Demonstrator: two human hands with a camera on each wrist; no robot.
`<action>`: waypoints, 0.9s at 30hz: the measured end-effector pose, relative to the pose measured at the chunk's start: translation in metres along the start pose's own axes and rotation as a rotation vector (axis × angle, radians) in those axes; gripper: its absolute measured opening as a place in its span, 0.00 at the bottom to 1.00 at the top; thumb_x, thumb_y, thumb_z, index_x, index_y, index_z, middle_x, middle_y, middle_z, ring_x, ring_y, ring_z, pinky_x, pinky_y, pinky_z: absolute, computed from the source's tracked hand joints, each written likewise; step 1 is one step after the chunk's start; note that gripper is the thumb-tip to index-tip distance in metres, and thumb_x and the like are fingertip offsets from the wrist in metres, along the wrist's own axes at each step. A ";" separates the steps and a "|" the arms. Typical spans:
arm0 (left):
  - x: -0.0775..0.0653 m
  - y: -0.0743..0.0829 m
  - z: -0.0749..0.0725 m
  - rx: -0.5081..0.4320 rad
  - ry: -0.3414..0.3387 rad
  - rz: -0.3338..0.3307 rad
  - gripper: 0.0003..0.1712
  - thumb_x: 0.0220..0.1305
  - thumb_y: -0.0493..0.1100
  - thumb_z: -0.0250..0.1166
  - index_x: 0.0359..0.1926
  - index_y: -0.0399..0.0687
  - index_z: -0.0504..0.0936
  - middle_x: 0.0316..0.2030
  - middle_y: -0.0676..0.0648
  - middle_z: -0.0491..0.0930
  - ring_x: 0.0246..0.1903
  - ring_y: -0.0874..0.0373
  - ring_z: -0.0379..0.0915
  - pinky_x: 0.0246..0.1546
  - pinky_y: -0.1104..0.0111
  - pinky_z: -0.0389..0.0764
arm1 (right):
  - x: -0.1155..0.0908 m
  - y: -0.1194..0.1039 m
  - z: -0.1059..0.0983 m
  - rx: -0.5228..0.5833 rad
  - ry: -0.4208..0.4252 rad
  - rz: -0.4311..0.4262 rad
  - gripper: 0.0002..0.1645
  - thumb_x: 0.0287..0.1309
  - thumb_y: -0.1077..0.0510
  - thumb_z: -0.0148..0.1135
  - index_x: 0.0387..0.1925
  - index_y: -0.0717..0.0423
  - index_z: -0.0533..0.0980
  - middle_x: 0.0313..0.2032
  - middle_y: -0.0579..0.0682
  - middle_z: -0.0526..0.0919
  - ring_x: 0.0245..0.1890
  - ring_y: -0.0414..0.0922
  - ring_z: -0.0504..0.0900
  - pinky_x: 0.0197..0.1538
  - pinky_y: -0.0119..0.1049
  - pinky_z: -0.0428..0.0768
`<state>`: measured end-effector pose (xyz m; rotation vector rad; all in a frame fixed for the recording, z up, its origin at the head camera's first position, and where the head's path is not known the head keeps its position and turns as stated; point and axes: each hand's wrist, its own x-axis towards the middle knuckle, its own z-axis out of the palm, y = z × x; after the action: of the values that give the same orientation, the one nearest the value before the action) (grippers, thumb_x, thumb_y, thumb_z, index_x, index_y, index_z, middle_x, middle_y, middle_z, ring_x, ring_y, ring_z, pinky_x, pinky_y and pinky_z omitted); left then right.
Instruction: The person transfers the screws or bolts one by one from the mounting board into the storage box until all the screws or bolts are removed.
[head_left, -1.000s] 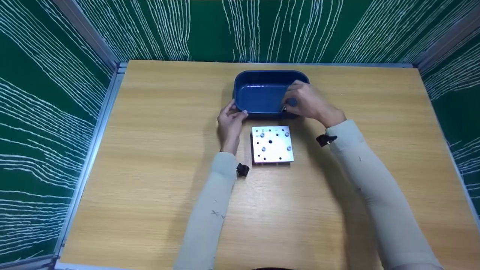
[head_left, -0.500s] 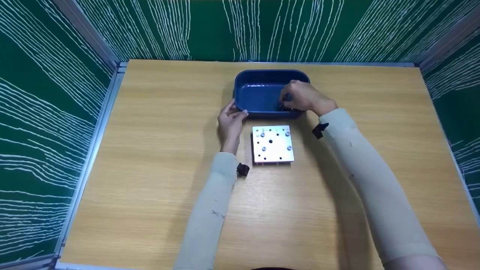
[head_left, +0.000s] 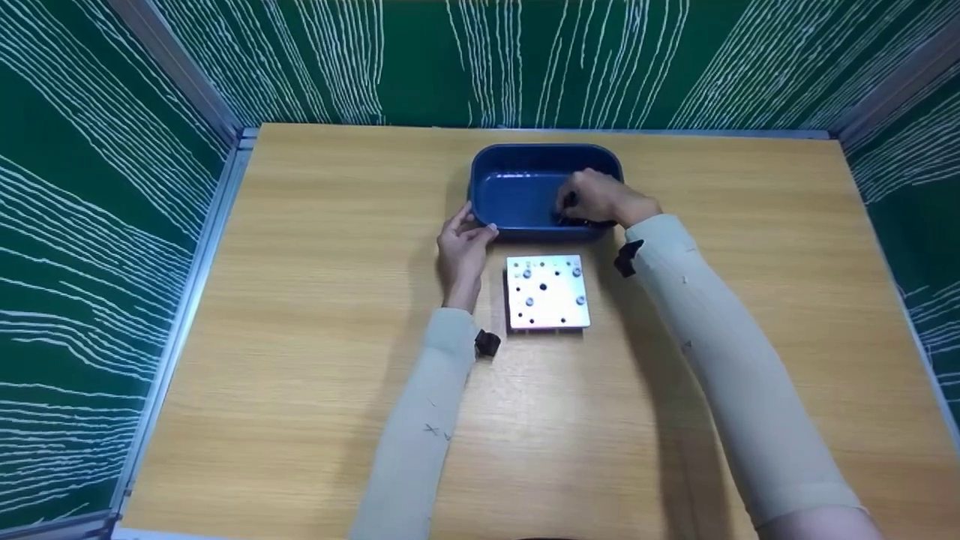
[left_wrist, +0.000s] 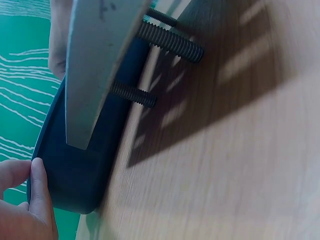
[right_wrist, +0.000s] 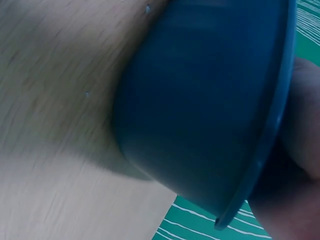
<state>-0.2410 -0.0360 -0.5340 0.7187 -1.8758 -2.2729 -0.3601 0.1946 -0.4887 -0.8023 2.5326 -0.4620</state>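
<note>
A blue plastic bin [head_left: 517,231] stands on the table behind a square metal plate [head_left: 559,311]. My left hand [head_left: 460,255] pinches the bin's rim at its near left corner; in the left wrist view, thumb and finger meet on that rim. Over the bin's right part, my right hand [head_left: 598,196] reaches inside with bent fingers pointing down. Small dark things [head_left: 581,222] lie by its fingertips, too small to make out. The plate has several holes and several screws standing in its top. Threaded bolts [left_wrist: 170,41] stick out beneath it in the left wrist view.
The wooden table [head_left: 330,300] runs back to green walls [head_left: 420,60] with white streaks and a metal frame [head_left: 191,262]. In the right wrist view, the bin's outer wall [right_wrist: 195,105] hides most of the right hand. Dark wrist cameras sit on both sleeves.
My right hand has moved left and down into the bin; a small shiny thing at its fingertips one second ago no longer shows. The left hand keeps its place on the rim.
</note>
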 end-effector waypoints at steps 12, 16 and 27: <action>0.000 0.000 0.002 -0.010 -0.001 0.003 0.35 0.62 0.31 0.75 0.69 0.50 0.80 0.58 0.43 0.80 0.48 0.55 0.82 0.47 0.70 0.88 | 0.000 0.004 0.007 0.029 0.003 0.016 0.15 0.73 0.69 0.59 0.54 0.64 0.85 0.59 0.64 0.85 0.64 0.59 0.82 0.68 0.58 0.79; -0.001 0.000 0.002 -0.008 -0.006 0.012 0.35 0.62 0.31 0.75 0.69 0.49 0.80 0.59 0.42 0.80 0.47 0.56 0.83 0.47 0.68 0.89 | -0.005 0.003 0.009 0.036 0.041 0.020 0.14 0.74 0.67 0.59 0.55 0.64 0.85 0.58 0.64 0.85 0.63 0.60 0.82 0.68 0.57 0.80; 0.000 0.004 0.000 -0.058 -0.018 0.013 0.35 0.62 0.29 0.73 0.70 0.45 0.78 0.59 0.40 0.78 0.48 0.54 0.83 0.48 0.68 0.89 | -0.028 0.000 0.012 0.102 0.262 0.041 0.14 0.73 0.65 0.62 0.54 0.64 0.85 0.55 0.63 0.86 0.61 0.58 0.81 0.67 0.57 0.79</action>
<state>-0.2414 -0.0372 -0.5301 0.6788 -1.8090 -2.3231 -0.3335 0.2092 -0.4901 -0.6888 2.7312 -0.7183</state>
